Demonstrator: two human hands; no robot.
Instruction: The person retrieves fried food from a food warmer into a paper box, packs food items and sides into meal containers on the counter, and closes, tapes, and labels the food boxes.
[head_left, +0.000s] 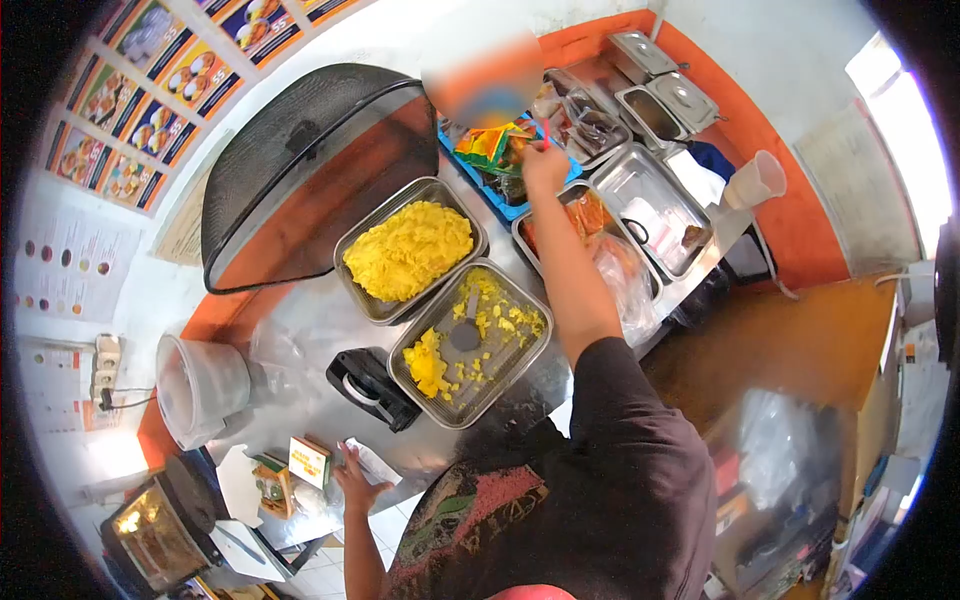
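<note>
My left hand [358, 482] has its fingers spread at the near edge of the metal table, beside a small white and green box [309, 462]. My right hand [543, 168] reaches far forward over a blue tray [517, 210] of packets. Its fingers are closed near a yellow and green packet [484, 147]; a small red thing shows there, too small to name. Between the arms, one metal pan [480, 232] holds a heap of yellow food [410, 248]. A nearer pan [545, 345] holds scattered yellow pieces and a dark grey round-ended object [465, 335].
A black tape dispenser [372, 388] lies left of the nearer pan. Clear plastic tubs [200, 390] stand at the left. A dark mesh cover [290, 160] leans at the back. Right of my arm are red food in a pan [588, 214], metal trays [640, 185] and a cup [756, 181].
</note>
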